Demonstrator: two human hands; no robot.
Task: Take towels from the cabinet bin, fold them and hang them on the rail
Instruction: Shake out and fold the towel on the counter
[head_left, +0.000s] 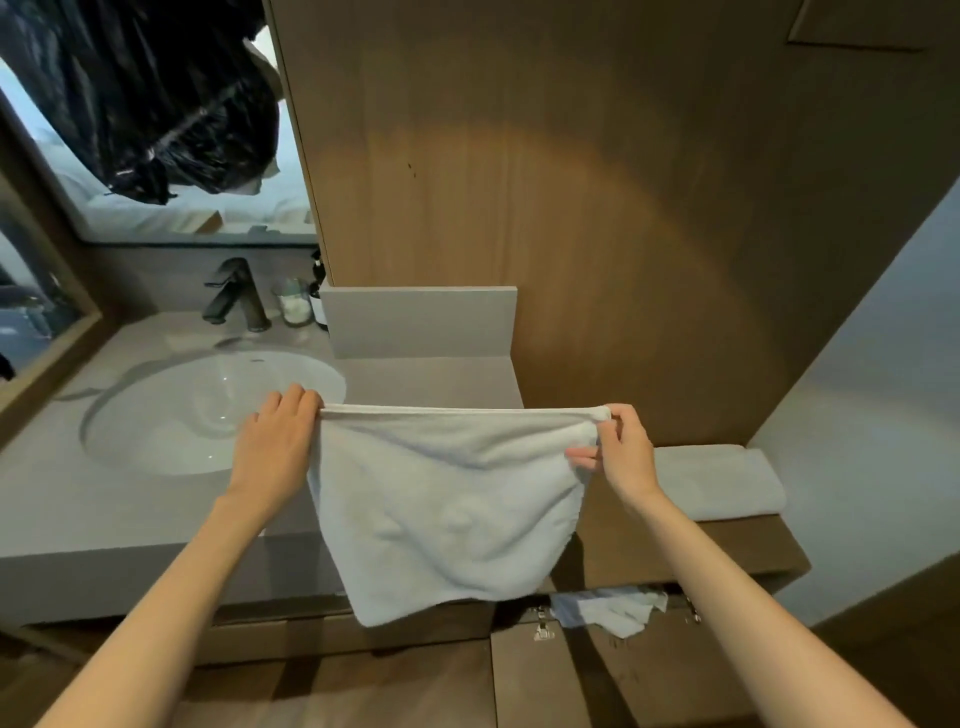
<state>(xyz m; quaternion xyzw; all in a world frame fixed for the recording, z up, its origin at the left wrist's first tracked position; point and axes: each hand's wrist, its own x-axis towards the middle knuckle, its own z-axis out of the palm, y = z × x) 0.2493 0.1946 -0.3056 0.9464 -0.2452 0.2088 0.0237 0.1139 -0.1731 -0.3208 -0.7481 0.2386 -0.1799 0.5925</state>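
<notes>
From the head view, a pale towel (447, 499) hangs in the air in front of the tabletop (78, 509), its top hem pulled taut between both hands. The left hand (278, 441) grips the left top corner with its fingers curled over the hem, and the right hand (621, 449) pinches the right top corner between thumb and fingers. The cloth sags and creases below the hem, so it looks soft, limp and light, with no risk of breaking. It will likely drop out of shape wherever it is let go, so the corners and hem are the places to hold, and bringing them together should fold it evenly. To the left lie the sink (208, 410), a tap (234, 296), a jar (295, 306) and a dark bottle (318, 291), all clear of the cloth. To the right a folded towel (722, 483) rests on a wooden ledge (753, 551). Below it more towels show in the open bin (608, 610). I cannot make out the rail. The hanging edge is near the tabletop's front and could brush it.
</notes>
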